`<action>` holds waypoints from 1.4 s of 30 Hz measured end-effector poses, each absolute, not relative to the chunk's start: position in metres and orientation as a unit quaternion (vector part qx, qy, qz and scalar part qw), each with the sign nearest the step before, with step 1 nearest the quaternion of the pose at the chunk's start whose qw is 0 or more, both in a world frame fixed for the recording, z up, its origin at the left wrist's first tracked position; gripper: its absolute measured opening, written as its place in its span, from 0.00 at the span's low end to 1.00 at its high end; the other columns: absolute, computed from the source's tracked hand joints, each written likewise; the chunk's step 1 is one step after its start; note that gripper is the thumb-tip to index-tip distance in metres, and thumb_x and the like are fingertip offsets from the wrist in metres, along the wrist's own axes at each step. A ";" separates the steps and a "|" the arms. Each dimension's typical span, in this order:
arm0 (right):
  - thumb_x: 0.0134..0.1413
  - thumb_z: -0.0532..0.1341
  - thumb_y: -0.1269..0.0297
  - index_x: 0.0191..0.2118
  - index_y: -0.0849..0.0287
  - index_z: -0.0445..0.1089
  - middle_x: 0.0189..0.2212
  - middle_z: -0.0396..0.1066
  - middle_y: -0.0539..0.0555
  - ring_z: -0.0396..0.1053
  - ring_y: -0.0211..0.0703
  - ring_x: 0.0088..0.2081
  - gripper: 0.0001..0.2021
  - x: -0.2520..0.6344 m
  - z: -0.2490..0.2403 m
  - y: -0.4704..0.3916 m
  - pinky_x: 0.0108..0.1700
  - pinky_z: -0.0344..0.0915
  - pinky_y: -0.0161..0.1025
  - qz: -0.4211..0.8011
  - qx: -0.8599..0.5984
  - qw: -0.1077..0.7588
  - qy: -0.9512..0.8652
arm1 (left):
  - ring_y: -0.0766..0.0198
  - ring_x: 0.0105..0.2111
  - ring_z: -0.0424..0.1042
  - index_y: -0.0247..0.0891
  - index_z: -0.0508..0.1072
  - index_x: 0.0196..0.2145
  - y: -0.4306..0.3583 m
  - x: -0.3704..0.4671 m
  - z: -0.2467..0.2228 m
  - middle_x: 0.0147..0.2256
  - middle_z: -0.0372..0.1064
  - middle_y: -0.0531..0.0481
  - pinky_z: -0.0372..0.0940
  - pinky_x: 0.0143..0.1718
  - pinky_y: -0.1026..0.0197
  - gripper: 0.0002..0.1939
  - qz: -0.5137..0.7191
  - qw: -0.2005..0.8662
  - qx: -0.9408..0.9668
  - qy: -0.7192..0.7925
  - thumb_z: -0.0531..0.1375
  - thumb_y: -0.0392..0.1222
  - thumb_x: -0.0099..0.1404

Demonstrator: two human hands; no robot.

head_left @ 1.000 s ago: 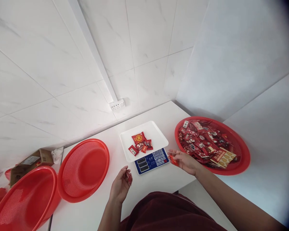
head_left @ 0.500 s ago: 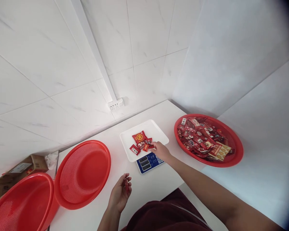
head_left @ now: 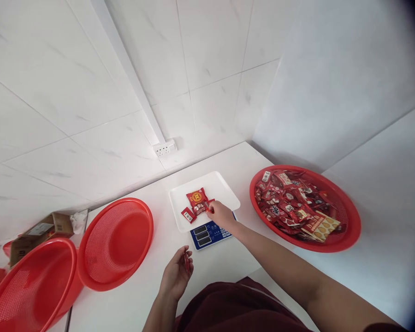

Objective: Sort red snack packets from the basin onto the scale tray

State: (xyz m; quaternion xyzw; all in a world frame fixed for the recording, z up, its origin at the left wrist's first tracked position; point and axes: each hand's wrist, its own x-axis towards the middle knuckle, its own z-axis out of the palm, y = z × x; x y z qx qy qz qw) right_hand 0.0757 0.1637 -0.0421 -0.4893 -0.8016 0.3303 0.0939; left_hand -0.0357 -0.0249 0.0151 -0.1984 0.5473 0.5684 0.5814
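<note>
A white weighing tray (head_left: 224, 185) tops a digital scale (head_left: 212, 236) with a blue panel. Several red snack packets lie on it, among them a large packet (head_left: 196, 197) with a gold emblem and a small packet (head_left: 188, 215) with a white label. My right hand (head_left: 222, 216) reaches over the tray's near right side, fingertips pinched on a small red packet (head_left: 208, 208), mostly hidden by the fingers. In front of the scale, my left hand (head_left: 176, 275) is half curled, palm turned up, around a narrow red packet (head_left: 186, 262).
To the right, a red basket (head_left: 354, 226) holds many red packets. Two red perforated baskets, one nearer the scale (head_left: 145, 240) and one at the far left (head_left: 74, 272), stand on the left. Behind them sits a cardboard box (head_left: 60, 224). A wall socket (head_left: 164, 148) is above the table.
The view has shifted slightly. My right hand has moved a little left and covers more of the packets, with its fingertips closed on a small one. My left hand keeps its packet.
</note>
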 end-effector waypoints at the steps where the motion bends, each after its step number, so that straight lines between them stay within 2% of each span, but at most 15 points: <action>1: 0.50 0.56 0.61 0.31 0.56 0.65 0.33 0.69 0.51 0.66 0.39 0.32 0.06 0.082 -0.040 0.167 0.30 0.56 0.33 0.337 -0.489 0.101 -0.798 | 0.73 0.18 0.67 0.34 0.69 0.31 -0.021 -0.032 0.015 0.23 0.68 0.52 0.64 0.20 0.70 0.03 0.571 0.585 -0.194 0.543 0.59 0.33 0.57; 5: 0.49 0.54 0.55 0.28 0.57 0.66 0.26 0.69 0.50 0.66 0.40 0.29 0.11 0.126 -0.025 0.182 0.31 0.58 0.34 0.387 -0.512 0.169 -0.748 | 0.72 0.18 0.67 0.33 0.69 0.32 -0.011 -0.021 0.017 0.24 0.68 0.51 0.64 0.20 0.70 0.03 0.572 0.595 -0.170 0.539 0.59 0.34 0.57; 9: 0.45 0.57 0.55 0.29 0.57 0.67 0.31 0.72 0.53 0.68 0.43 0.34 0.11 0.199 -0.009 0.198 0.36 0.60 0.37 0.396 -0.568 0.263 -0.672 | 0.72 0.19 0.67 0.33 0.70 0.32 -0.007 -0.019 0.013 0.24 0.69 0.51 0.64 0.21 0.69 0.04 0.568 0.592 -0.160 0.549 0.59 0.34 0.57; 13: 0.43 0.59 0.54 0.29 0.57 0.67 0.28 0.72 0.54 0.68 0.46 0.30 0.11 0.273 -0.013 0.207 0.33 0.61 0.39 0.343 -0.659 0.213 -0.635 | 0.73 0.18 0.67 0.33 0.70 0.32 -0.002 -0.021 0.009 0.23 0.69 0.51 0.64 0.20 0.70 0.03 0.560 0.595 -0.164 0.552 0.59 0.33 0.57; 15: 0.44 0.58 0.57 0.35 0.58 0.67 0.32 0.71 0.56 0.68 0.48 0.32 0.13 0.297 -0.018 0.208 0.35 0.62 0.41 0.284 -0.698 0.213 -0.622 | 0.73 0.18 0.67 0.33 0.70 0.31 0.001 -0.023 0.009 0.23 0.69 0.51 0.64 0.20 0.70 0.03 0.557 0.600 -0.161 0.551 0.58 0.33 0.57; 19: 0.44 0.55 0.67 0.45 0.62 0.64 0.44 0.67 0.61 0.65 0.52 0.47 0.18 0.304 -0.021 0.205 0.46 0.61 0.45 0.229 -0.693 0.240 -0.640 | 0.72 0.19 0.67 0.33 0.70 0.32 0.008 -0.022 0.010 0.23 0.69 0.50 0.64 0.21 0.70 0.03 0.553 0.596 -0.149 0.563 0.58 0.34 0.58; 22: 0.45 0.53 0.71 0.47 0.60 0.62 0.48 0.65 0.60 0.63 0.50 0.50 0.20 0.284 -0.016 0.200 0.50 0.59 0.45 0.296 -0.657 0.246 -0.648 | 0.73 0.19 0.67 0.32 0.70 0.32 0.011 -0.017 0.007 0.24 0.68 0.50 0.64 0.20 0.70 0.03 0.550 0.594 -0.146 0.569 0.58 0.34 0.58; 27: 0.46 0.55 0.69 0.48 0.59 0.62 0.47 0.66 0.58 0.64 0.47 0.48 0.20 0.244 -0.012 0.184 0.50 0.60 0.44 0.416 -0.586 0.249 -0.650 | 0.74 0.19 0.66 0.35 0.68 0.32 0.009 -0.003 0.002 0.24 0.67 0.53 0.64 0.21 0.71 0.05 0.536 0.616 -0.117 0.565 0.60 0.32 0.56; 32: 0.44 0.57 0.69 0.47 0.58 0.62 0.44 0.66 0.57 0.68 0.41 0.35 0.20 0.212 -0.023 0.156 0.37 0.67 0.41 0.589 -0.521 0.195 -0.586 | 0.75 0.17 0.63 0.36 0.66 0.33 0.005 0.009 0.000 0.20 0.64 0.56 0.62 0.23 0.71 0.09 0.532 0.621 -0.092 0.568 0.59 0.27 0.55; 36: 0.46 0.60 0.60 0.41 0.59 0.65 0.36 0.67 0.54 0.67 0.38 0.32 0.15 0.184 -0.027 0.124 0.33 0.66 0.37 0.718 -0.434 0.138 -0.527 | 0.72 0.18 0.64 0.36 0.65 0.33 0.011 0.015 -0.003 0.19 0.64 0.54 0.62 0.23 0.68 0.07 0.538 0.615 -0.069 0.572 0.57 0.29 0.57; 39: 0.46 0.61 0.52 0.42 0.58 0.64 0.34 0.66 0.53 0.67 0.37 0.33 0.20 0.165 -0.023 0.101 0.33 0.66 0.37 0.790 -0.391 0.103 -0.461 | 0.68 0.22 0.68 0.36 0.65 0.34 0.018 0.019 0.001 0.24 0.68 0.50 0.65 0.28 0.64 0.08 0.544 0.624 -0.031 0.561 0.57 0.30 0.55; 42: 0.43 0.63 0.50 0.47 0.56 0.61 0.36 0.65 0.52 0.67 0.35 0.32 0.26 0.154 -0.015 0.090 0.34 0.65 0.37 0.838 -0.344 0.098 -0.411 | 0.67 0.29 0.70 0.36 0.66 0.36 0.026 0.025 0.008 0.30 0.70 0.49 0.65 0.35 0.63 0.13 0.558 0.617 0.032 0.553 0.59 0.29 0.51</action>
